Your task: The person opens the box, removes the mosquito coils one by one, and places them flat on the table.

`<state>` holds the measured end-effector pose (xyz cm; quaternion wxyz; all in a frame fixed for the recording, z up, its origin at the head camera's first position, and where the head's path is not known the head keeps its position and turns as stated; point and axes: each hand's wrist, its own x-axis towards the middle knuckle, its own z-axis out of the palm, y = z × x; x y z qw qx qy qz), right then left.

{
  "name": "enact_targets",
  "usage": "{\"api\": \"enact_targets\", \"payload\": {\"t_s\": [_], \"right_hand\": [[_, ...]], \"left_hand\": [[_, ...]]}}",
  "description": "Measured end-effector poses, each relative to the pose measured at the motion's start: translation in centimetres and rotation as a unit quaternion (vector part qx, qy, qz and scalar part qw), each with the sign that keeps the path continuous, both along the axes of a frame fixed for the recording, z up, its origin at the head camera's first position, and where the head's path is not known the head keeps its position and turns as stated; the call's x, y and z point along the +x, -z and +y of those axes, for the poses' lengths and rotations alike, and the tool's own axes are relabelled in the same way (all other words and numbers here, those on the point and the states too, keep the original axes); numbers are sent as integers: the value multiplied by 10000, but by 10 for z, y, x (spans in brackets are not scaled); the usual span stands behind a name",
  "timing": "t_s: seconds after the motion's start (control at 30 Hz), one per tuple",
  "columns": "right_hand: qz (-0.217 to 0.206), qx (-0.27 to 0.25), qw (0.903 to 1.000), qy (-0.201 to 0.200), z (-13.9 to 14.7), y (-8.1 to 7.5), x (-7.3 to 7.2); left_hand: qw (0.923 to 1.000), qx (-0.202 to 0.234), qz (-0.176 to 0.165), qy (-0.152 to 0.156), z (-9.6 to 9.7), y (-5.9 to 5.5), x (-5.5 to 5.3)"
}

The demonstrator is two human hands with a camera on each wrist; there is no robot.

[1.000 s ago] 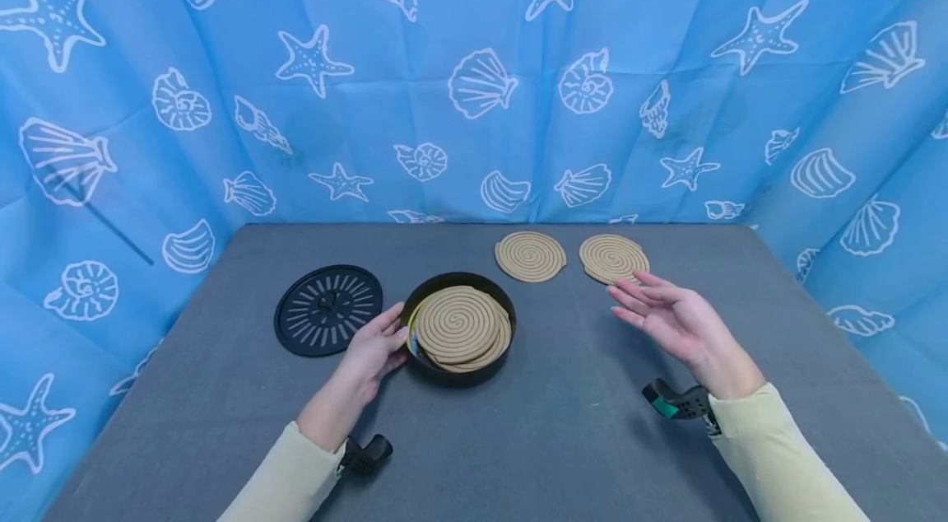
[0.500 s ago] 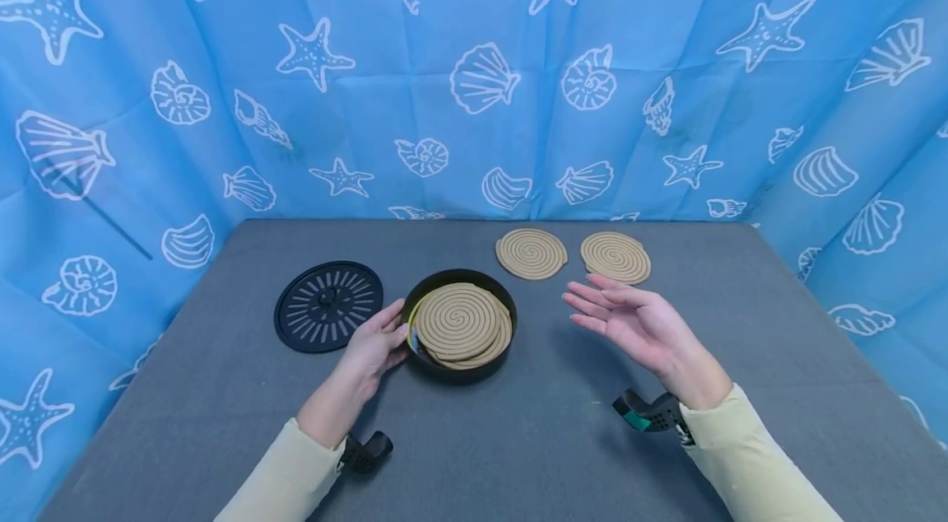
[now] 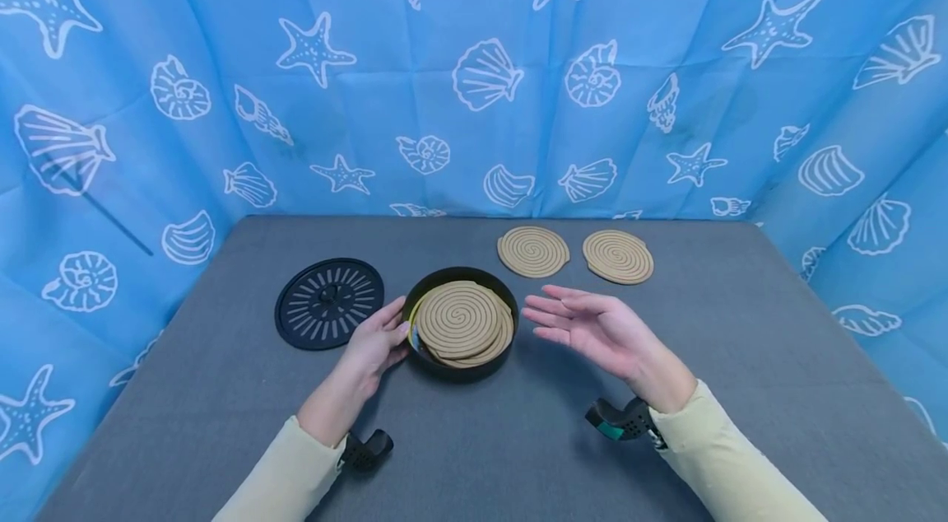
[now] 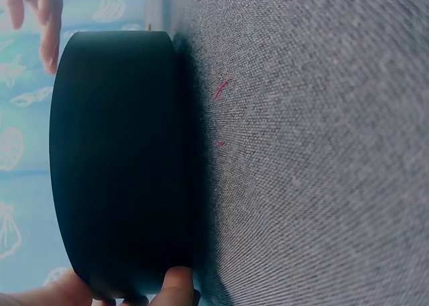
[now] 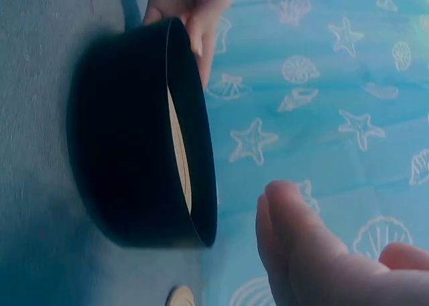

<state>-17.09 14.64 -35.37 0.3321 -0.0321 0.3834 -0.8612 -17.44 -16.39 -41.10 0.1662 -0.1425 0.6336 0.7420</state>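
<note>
A round black tin (image 3: 461, 375) stands on the table with tan mosquito coils (image 3: 459, 320) stacked inside, the top one lying off-centre. A bit of yellow and blue shows beneath them at the left. My left hand (image 3: 373, 347) holds the tin's left side, its fingers against the outer wall; part of that hand is hidden in the left wrist view, where the tin's wall (image 4: 120, 165) fills the middle. Just right of the tin, my right hand (image 3: 596, 334) hovers with fingers extended towards it, apart from the rim and holding nothing.
A black slotted lid (image 3: 329, 333) with a central knob lies left of the tin. Two more mosquito coils, one behind the tin (image 3: 533, 251) and one further right (image 3: 618, 256), lie flat near the table's back edge. A blue shell-print curtain (image 3: 474, 94) hangs behind the grey table (image 3: 474, 456).
My right hand has moved left, from in front of the far-right coil to close beside the tin. My left hand and the tin stay put.
</note>
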Motion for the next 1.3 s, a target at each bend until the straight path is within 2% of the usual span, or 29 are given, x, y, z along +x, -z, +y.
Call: {"api": "enact_targets", "payload": {"t_s": [0.1,0.4,0.67,0.77,1.3], "right_hand": [[16,86,9999,-136,-8,2,-2],[-364,178,9989,-252,-28,5,-9],[-407,1002,9940,-181,-46,-3,-15],[-458,1153,9922,-115,-50,-5,-17],[-536,1263,9899,-359,-52,1,-23]], "left_hand": [[10000,1,-5,-2,0,-1,0],[10000,-8,-54,-16,0,-1,-1],[10000,-30,41,-20,0,0,1],[10000,-16,51,-1,0,0,1],[9999,-72,78,-97,3,2,-1]]}}
